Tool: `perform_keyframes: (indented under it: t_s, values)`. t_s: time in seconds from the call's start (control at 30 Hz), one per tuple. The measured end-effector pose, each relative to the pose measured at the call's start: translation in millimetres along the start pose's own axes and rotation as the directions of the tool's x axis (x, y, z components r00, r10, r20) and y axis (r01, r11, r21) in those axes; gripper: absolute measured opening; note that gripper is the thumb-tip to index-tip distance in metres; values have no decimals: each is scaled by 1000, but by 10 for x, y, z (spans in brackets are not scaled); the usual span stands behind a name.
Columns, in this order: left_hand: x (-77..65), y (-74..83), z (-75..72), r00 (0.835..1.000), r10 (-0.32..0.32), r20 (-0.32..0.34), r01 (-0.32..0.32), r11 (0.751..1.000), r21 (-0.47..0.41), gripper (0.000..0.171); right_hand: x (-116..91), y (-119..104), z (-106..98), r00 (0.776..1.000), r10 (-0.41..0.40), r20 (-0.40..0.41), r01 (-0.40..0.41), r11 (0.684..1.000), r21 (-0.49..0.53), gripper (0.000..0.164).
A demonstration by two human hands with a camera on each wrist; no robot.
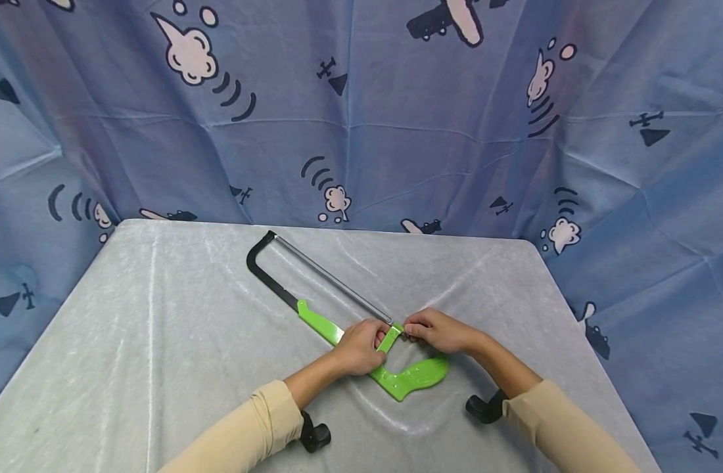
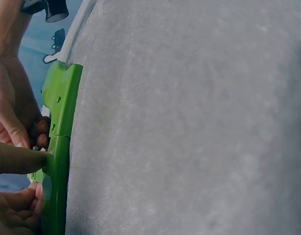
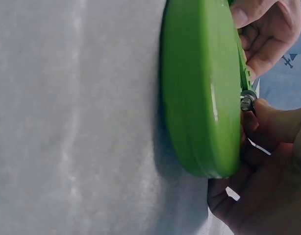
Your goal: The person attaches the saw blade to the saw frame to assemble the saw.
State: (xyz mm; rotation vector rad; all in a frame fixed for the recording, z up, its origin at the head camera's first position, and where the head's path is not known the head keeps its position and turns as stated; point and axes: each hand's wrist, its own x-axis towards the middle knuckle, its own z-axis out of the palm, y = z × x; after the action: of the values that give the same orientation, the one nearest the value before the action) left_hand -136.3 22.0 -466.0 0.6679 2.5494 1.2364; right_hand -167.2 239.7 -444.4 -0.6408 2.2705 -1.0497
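A hacksaw (image 1: 420, 376) with a green handle lies slantwise on the table, its black front frame (image 1: 271, 282) pointing to the far left. Its grey blade (image 1: 334, 280) runs from the black tip to the green post near the hands. My left hand (image 1: 360, 347) grips the green frame beside that post, thumb on the near side. Just right of the post, my right hand (image 1: 441, 330) pinches a small metal nut (image 3: 247, 101) at the blade's handle end. In the left wrist view, the green frame (image 2: 57, 186) stands along the cloth, with fingers of both hands beside it.
Pale grey cloth covers the table (image 1: 208, 368). A blue patterned curtain (image 1: 397, 85) hangs behind it and at both sides. Black wrist-worn devices stick out under the left forearm (image 1: 314, 437) and the right forearm (image 1: 486, 408).
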Motion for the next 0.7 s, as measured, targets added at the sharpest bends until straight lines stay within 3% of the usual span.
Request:
perform_keyframes:
  t_s: [0.7]
  values:
    - [2,-8,-3,1000,-2,16,2,1000,4,35,13,11,-51,999,-13,43,10,999,51,27]
